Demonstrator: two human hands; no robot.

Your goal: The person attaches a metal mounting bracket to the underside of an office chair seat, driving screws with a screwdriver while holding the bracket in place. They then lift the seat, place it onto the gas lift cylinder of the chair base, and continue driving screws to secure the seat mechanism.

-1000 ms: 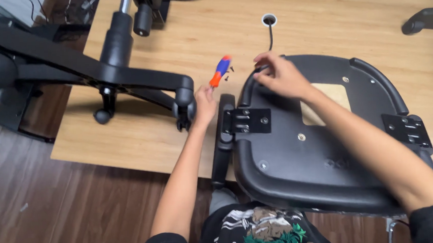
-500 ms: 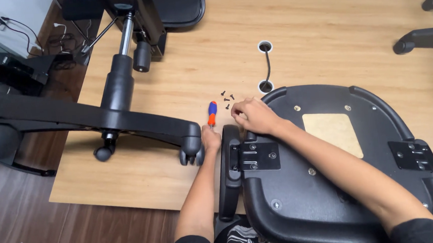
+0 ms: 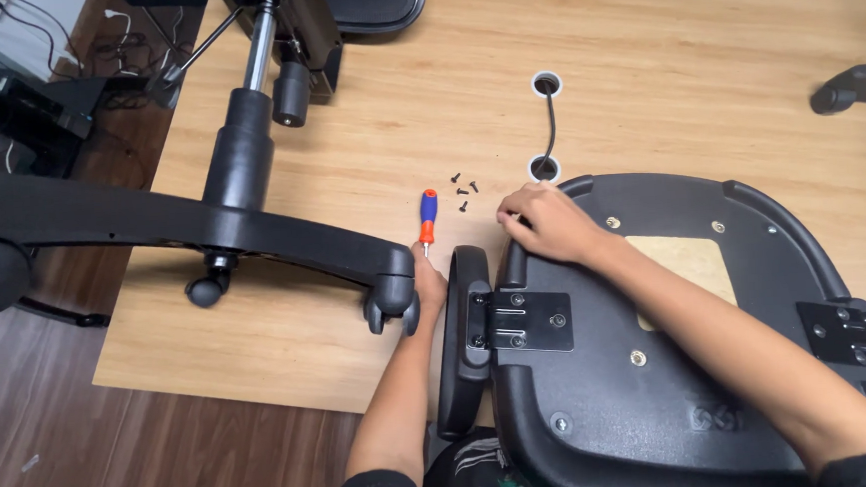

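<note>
We are looking down at an upturned chair seat (image 3: 700,357) that fills the lower right of the frame, resting on a wooden board (image 3: 643,70).

Our left hand (image 3: 429,282) sits at centre frame, pressed against the outer side of the armrest (image 3: 462,342) that stands bolted to the seat's left edge through a black bracket (image 3: 530,320); the fingers curl around something, but we cannot tell whether they grip the armrest or the tip of the screwdriver (image 3: 427,218), whose orange and blue handle lies just above the hand.

Our right hand (image 3: 544,225) lies on the seat's upper left rim, fingers bent and pressing down, holding nothing loose that we can see.

A few small black screws (image 3: 464,190) lie scattered just above centre, between the screwdriver and a round cable hole (image 3: 544,167) with a cord running up to a second hole.

The chair base (image 3: 252,234) with its castors and gas column stretches across the left half, one castor (image 3: 393,298) almost touching the left hand.

What could go wrong, in our judgement: the screws lie loose near the cable hole, so a nudge from the wrist or the seat rim could send one rolling in. The base on its castors could roll into the left hand. The seat overhangs the board's near edge and might tip if the right hand lifts.
</note>
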